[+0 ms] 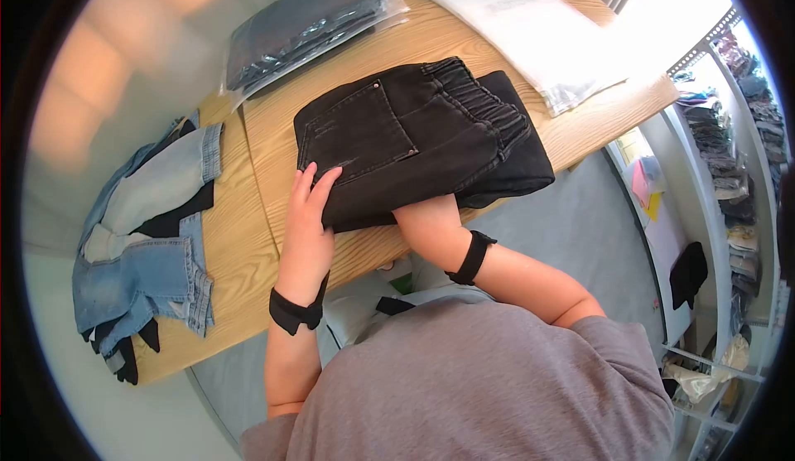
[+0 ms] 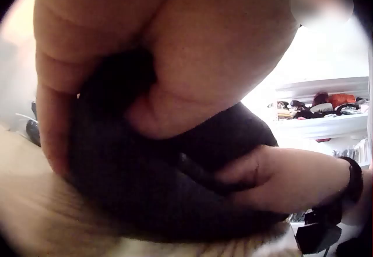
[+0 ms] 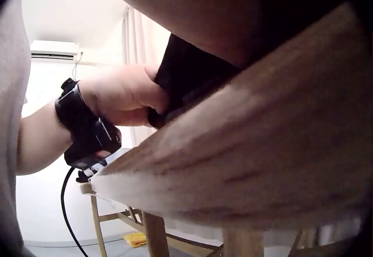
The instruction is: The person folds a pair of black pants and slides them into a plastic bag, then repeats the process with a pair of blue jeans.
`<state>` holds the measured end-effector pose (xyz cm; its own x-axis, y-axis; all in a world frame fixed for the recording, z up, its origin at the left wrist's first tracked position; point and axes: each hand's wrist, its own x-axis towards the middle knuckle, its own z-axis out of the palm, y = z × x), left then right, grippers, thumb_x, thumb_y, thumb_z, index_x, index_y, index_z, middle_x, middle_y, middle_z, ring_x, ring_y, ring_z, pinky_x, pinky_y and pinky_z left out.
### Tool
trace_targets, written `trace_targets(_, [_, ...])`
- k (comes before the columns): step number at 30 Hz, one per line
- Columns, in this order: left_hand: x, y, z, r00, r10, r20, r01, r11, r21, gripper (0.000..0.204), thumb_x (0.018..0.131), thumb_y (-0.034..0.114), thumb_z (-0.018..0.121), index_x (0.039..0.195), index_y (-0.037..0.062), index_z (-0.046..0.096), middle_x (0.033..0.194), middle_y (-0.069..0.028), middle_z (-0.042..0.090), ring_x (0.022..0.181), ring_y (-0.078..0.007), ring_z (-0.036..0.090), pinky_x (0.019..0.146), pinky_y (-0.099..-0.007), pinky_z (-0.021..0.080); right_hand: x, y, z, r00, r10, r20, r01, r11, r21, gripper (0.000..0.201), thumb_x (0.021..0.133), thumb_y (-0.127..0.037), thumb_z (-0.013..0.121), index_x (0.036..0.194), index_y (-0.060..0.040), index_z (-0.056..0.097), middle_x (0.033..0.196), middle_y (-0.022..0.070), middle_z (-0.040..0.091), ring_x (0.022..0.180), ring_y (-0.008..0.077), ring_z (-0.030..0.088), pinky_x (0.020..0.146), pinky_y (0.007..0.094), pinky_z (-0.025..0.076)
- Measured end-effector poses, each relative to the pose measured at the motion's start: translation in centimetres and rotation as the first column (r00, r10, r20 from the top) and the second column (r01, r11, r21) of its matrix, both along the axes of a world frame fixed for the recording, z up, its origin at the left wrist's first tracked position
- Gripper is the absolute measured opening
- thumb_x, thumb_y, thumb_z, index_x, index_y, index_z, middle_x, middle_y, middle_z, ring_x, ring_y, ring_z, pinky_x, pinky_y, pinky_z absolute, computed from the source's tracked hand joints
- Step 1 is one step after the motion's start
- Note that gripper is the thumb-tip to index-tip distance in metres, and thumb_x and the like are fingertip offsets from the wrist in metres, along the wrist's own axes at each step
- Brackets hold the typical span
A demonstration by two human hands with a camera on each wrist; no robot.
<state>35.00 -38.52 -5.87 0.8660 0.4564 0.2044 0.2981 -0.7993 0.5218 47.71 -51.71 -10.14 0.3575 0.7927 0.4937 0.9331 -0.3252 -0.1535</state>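
A pair of black jeans [image 1: 356, 130], folded over, lies on the wooden table [image 1: 257, 138] with its gathered elastic waistband toward the upper right. My left hand [image 1: 306, 229] grips the folded left end, fingertips on top near the pocket seam. In the left wrist view its thumb [image 2: 154, 117] curls in against the dark cloth. From the near side my right hand [image 1: 431, 222] reaches under the jeans, its fingers hidden there in the head view. The left wrist view shows the right hand [image 2: 268, 178] with a fold of cloth between thumb and fingers.
Plastic-bagged dark clothing [image 1: 306, 30] lies at the table's back, beside a white plastic bag [image 1: 530, 34]. Blue jeans [image 1: 149, 270] and other denim pieces are spread at the left. Shelves of folded clothes [image 1: 716, 146] stand to the right, past the table edge.
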Motion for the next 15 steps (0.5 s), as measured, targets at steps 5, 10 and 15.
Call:
trace_targets(5, [-1.0, -2.1, 1.7, 0.982, 0.14, 0.126, -0.135, 0.99, -0.042, 0.07, 0.064, -0.019, 0.053, 0.128, 0.0083, 0.048, 0.137, -0.0202, 0.039, 0.13, -0.0384, 0.034, 0.108, -0.0395, 0.028, -0.5, -0.2, 0.6, 0.991, -0.021, -0.134, -0.02, 0.955, -0.296, 0.038, 0.072, -0.013, 0.06, 0.109, -0.0029, 0.064, 0.117, 0.018, 0.058, 0.112, 0.0341, 0.054, 0.094, 0.042, 0.041])
trace_targets(10, [-2.9, -4.5, -0.1, 0.912, -0.382, 0.149, 0.351, 0.916, 0.196, 0.063, 0.067, 0.001, 0.067, 0.127, 0.0034, 0.047, 0.123, -0.0194, 0.048, 0.117, -0.0373, 0.044, 0.1, -0.0415, 0.035, 0.4, -1.1, 0.1, 0.991, 0.037, -0.126, -0.068, 0.967, -0.247, 0.023, 0.066, -0.011, 0.06, 0.087, -0.0035, 0.068, 0.091, 0.013, 0.065, 0.09, 0.032, 0.061, 0.075, 0.0421, 0.049])
trace_targets(15, [-1.6, -5.8, -1.7, 0.982, -0.156, -0.109, 0.179, 0.951, 0.252, 0.06, 0.071, 0.014, 0.069, 0.126, 0.0021, 0.047, 0.116, -0.0192, 0.051, 0.108, -0.0364, 0.047, 0.093, -0.0448, 0.038, 2.4, -3.4, 1.6, 0.999, -0.021, 0.049, 0.023, 0.998, -0.056, 0.024, 0.064, -0.011, 0.061, 0.086, -0.0066, 0.068, 0.089, 0.01, 0.065, 0.095, 0.0287, 0.059, 0.083, 0.0439, 0.044])
